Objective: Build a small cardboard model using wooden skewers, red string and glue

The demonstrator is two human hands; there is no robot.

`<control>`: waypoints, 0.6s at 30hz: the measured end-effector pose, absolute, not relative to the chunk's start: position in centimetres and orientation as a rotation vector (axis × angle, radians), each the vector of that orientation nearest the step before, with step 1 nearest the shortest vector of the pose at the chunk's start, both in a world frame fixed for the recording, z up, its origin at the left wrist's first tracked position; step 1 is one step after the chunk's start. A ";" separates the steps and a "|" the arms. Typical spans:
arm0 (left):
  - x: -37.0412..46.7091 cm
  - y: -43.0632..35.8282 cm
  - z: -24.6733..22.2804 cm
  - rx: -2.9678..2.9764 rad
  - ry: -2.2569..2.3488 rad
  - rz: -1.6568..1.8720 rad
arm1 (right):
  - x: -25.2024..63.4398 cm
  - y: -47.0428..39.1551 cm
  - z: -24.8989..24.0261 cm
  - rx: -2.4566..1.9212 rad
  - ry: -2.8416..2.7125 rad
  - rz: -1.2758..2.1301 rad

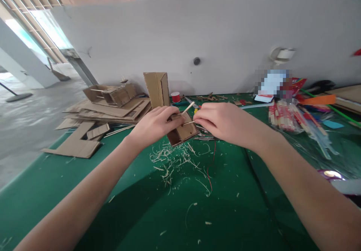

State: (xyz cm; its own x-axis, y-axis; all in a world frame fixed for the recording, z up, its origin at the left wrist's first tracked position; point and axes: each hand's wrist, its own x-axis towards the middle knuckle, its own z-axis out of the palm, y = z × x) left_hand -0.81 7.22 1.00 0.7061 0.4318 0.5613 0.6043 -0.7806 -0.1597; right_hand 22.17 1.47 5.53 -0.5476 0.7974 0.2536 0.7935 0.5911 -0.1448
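Observation:
A small cardboard box (188, 132) is held above the green table, tilted, with an open compartment facing me. My left hand (161, 125) is closed on its left side, thumb across the top. A pale wooden stick (188, 107) slants up from the box between my hands. My right hand (217, 121) pinches the end of a thin stick (190, 122) whose other end meets the box face near a small dark hole. Whether that stick enters the hole I cannot tell. Curly wood shavings (175, 158) lie on the table beneath the box.
Cardboard sheets (113, 111) are piled at the left, with a cardboard model (113, 95) on top. An upright cardboard piece (156, 89) and a red spool (175, 97) stand behind my hands. Bagged sticks (284, 117) and a phone (272, 83) are at the right.

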 end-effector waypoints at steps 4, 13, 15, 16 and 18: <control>-0.5 7.1 1.2 -2.447 -0.476 -0.450 | 22.1 1.6 5.2 -1.314 -2.610 0.081; 0.3 5.6 2.1 -2.462 -0.443 -0.212 | 23.0 3.6 3.6 -1.122 -2.641 0.390; 0.3 5.5 2.1 -2.492 -0.465 -0.186 | 22.7 3.9 3.2 -1.087 -2.644 0.404; 0.4 5.5 2.1 -2.514 -0.479 -0.169 | 22.5 4.0 2.9 -1.065 -2.648 0.416; 0.5 5.4 2.1 -2.567 -0.521 -0.118 | 22.0 4.0 2.5 -1.033 -2.655 0.433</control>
State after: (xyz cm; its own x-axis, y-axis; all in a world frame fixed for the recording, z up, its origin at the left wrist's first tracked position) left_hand 0.53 5.41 2.13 0.9224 0.3413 0.1808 0.3859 -0.7943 -0.4693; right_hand 21.96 3.99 2.48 -0.7138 0.6880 0.1307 0.6107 0.7029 -0.3646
